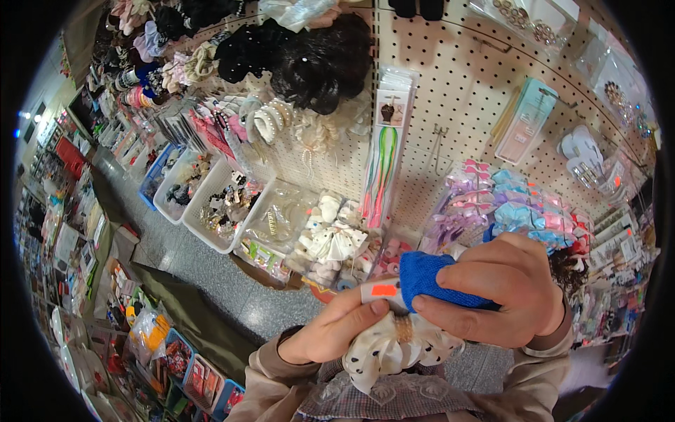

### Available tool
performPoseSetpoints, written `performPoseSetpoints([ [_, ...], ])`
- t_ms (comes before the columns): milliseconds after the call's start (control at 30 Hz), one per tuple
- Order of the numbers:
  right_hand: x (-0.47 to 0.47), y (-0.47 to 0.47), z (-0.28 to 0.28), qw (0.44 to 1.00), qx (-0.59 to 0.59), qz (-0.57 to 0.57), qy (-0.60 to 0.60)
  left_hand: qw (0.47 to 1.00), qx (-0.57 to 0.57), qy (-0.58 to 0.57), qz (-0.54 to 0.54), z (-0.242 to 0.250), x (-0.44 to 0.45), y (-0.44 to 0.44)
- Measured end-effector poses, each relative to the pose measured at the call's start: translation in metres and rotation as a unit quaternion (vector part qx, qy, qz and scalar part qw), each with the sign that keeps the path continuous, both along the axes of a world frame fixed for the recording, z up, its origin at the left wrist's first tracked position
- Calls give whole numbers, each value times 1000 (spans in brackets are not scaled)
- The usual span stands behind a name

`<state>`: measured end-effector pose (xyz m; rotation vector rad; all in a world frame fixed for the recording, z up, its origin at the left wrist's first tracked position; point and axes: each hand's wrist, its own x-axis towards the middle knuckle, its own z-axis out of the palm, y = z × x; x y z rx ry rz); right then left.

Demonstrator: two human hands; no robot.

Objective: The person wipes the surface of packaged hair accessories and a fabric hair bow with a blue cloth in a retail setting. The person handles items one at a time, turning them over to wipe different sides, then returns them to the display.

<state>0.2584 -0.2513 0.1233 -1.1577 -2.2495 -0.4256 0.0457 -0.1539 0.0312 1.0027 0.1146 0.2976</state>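
My left hand (337,324) pinches a white card tag (369,293) with an orange sticker between thumb and fingers. From the tag area hangs a cream fabric bow (377,351) with dark dots and a gold-coloured band at its middle. My right hand (490,295) is closed on a folded blue cloth (430,279), which lies against the tag's right side. Fingers hide part of the cloth and the upper edge of the bow.
A white pegboard (422,53) with hanging hair accessories rises ahead. White plastic baskets (192,216) of hair clips stand left of a clear box of plush items (321,253). Pink, purple and blue bows (519,216) hang at the right. A dark green cloth (195,311) drapes lower left, beside more goods.
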Motion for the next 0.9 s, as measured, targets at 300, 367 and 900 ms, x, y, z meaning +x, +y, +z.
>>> performPoseSetpoints([
  [300,7,-9,12,998,65,-8,-24,983,183,-8,-13,11,1,6],
  [367,2,-11,10,998,44,23,-44,977,211,-10,3,8,5,8],
  [900,8,2,-12,991,8,-52,-126,990,135,48,4,-8,31,11],
])
